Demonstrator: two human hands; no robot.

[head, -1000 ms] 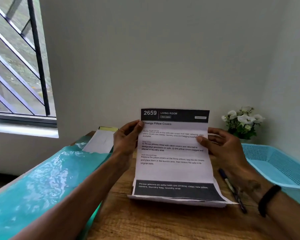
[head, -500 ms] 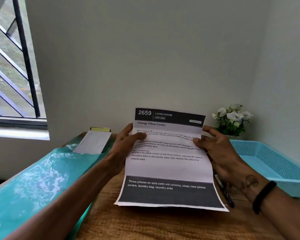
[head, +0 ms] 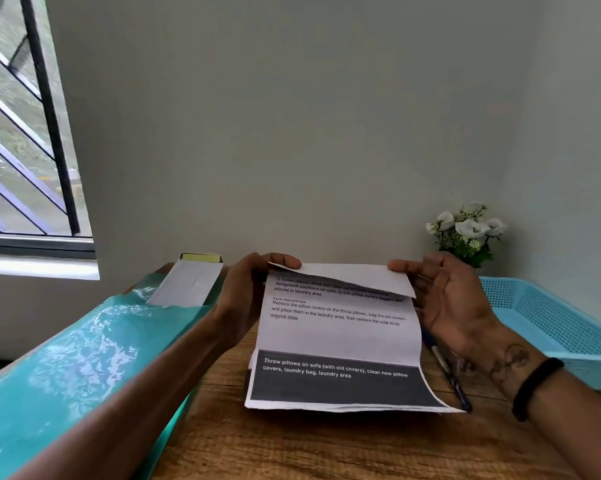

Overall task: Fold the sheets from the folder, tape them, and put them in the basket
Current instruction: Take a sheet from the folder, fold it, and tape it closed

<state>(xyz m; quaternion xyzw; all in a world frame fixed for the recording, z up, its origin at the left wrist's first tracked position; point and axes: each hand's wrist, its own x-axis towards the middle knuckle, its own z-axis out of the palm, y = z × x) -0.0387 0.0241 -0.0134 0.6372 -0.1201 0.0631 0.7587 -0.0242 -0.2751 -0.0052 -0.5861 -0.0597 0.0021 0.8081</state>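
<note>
Head cam, sheet (head: 337,336) btwn both hands, L hand (head: 247,292) & R hand (head: 448,296) pinching folded-over top edge

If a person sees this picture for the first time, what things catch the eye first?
First the printed sheet in the middle, its top edge bent forward, held by the left hand and the right hand over the wooden table. Then the glossy green folder at the left and the blue basket at the right.
</note>
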